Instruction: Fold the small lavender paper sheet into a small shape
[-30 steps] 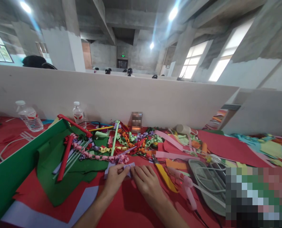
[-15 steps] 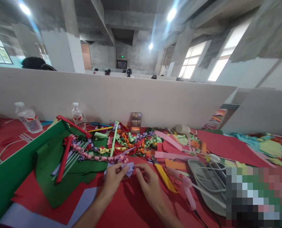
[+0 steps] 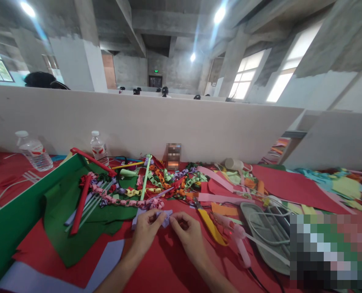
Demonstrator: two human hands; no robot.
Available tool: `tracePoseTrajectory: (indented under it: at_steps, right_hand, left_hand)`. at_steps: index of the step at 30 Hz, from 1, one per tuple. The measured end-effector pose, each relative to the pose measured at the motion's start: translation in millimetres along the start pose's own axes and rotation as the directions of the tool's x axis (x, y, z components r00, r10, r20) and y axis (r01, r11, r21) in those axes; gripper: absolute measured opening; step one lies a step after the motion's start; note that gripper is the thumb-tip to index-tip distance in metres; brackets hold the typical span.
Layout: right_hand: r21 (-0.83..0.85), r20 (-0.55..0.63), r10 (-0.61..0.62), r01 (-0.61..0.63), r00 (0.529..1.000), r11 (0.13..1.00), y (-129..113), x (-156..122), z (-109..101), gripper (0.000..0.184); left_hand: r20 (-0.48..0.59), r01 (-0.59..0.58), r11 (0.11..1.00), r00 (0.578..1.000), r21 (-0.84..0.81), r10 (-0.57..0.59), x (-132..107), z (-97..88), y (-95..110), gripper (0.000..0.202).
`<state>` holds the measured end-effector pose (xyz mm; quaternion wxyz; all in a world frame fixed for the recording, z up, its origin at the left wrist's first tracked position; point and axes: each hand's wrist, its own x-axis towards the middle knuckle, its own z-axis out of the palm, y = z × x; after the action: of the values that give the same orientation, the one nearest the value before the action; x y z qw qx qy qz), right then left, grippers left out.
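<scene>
From afar I see purple paper (image 3: 166, 215) left of the yellow cutter (image 3: 211, 226), pinched in the left hand (image 3: 148, 228); the right hand (image 3: 189, 232), apart a moment ago, is back at its edge, whether gripping I cannot tell; so both attend it again.

One camera, worn on the worker's head, looks forward and down over the near side of the counter (image 3: 165, 266). The left hand (image 3: 149, 226) and right hand (image 3: 188, 232) sit close below; the view reaches past the partition (image 3: 156, 126) along the counter's far edge to the ceiling (image 3: 181, 6).
</scene>
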<state>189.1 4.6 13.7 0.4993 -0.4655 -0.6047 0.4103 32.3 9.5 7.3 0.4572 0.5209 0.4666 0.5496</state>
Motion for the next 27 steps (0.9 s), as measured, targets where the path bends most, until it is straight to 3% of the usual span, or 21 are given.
tracePoseTrajectory:
  at_steps: [6, 12, 22, 27]
  right_hand:
    - [0.068, -0.026, 0.017, -0.015, 1.000, 0.998, -3.5, -3.1, 5.2, 0.034]
    - [0.024, -0.048, 0.002, -0.001, 0.999, 1.000, -5.9, -5.1, 6.8, 0.033]
    - [0.008, -0.057, 0.012, -0.012, 0.998, 1.000, -2.2, -5.3, 3.4, 0.032]
    - [-0.045, -0.059, -0.071, 0.068, 0.996, 0.997, -0.3, -1.0, 0.6, 0.026]
  left_hand:
    - [-0.026, 0.007, 1.000, 1.000, 0.025, -0.007, -1.2, 2.0, -0.6, 0.031]
    - [-0.019, 0.030, 0.999, 0.999, 0.021, -0.030, -3.0, 5.1, 2.9, 0.032]
    - [0.058, 0.105, 0.989, 0.993, -0.103, -0.100, -1.5, 7.1, 0.2, 0.028]
    - [0.059, 0.070, 0.997, 0.996, -0.030, -0.069, -2.8, 5.3, 3.0, 0.032]
